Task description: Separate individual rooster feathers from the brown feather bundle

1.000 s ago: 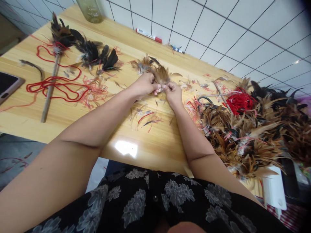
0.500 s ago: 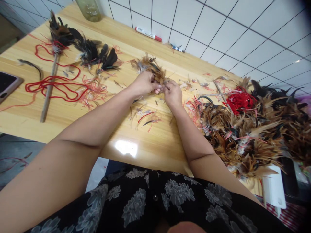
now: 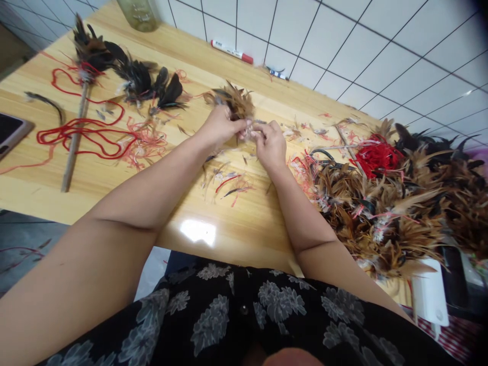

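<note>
Between my hands, at the middle of the table, is a bunch of brown feathers with its tips pointing away from me. My left hand is closed around the lower end of this bunch. My right hand is closed too, its thumb and forefinger pinching at the pale quill ends beside the left fingertips. What exactly the right fingers pinch is too small to make out. Off to the left lie a wooden stick with dark feathers bound at its top, and a red cord looped across it.
Black feather bunches lie left of centre. A large heap of brown feathers covers the right side, with red string and scissors by it. A red marker, a jar and a phone are farther out.
The feather bunch has turned and shifted slightly left, its quill ends now showing between my hands. My right fingers have moved from the feathers to those ends.
</note>
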The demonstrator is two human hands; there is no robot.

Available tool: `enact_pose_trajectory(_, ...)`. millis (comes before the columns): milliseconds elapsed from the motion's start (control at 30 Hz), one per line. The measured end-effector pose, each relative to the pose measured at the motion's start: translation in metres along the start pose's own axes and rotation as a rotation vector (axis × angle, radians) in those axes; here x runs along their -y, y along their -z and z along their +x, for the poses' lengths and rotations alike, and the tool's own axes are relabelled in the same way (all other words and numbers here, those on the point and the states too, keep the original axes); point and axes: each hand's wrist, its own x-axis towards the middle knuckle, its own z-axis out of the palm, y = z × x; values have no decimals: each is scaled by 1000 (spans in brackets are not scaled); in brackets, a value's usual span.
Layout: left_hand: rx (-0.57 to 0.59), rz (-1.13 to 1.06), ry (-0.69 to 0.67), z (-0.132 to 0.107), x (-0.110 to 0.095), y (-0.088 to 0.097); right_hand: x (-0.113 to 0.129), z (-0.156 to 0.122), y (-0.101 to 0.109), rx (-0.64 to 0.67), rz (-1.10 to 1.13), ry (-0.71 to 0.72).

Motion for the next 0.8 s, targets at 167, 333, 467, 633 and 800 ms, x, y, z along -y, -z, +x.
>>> enact_pose_trajectory(167,60,-3,23,6,3,9,-17,8,-6,-15,168,50)
enact_pose_trajectory(333,105,64,-10,9,8,7,-13,9,-7,101,237,17)
enact_pose_trajectory(467,83,49,-50,3,1,1,-7,10,-3,127,211,-32)
enact_pose_trajectory(633,72,-117,20,-6,-11,-5,-3,10,2,125,191,-82)
enact_pose_trajectory(800,139,-268,133,-8,-13,0,10,8,10,162,468,-136)
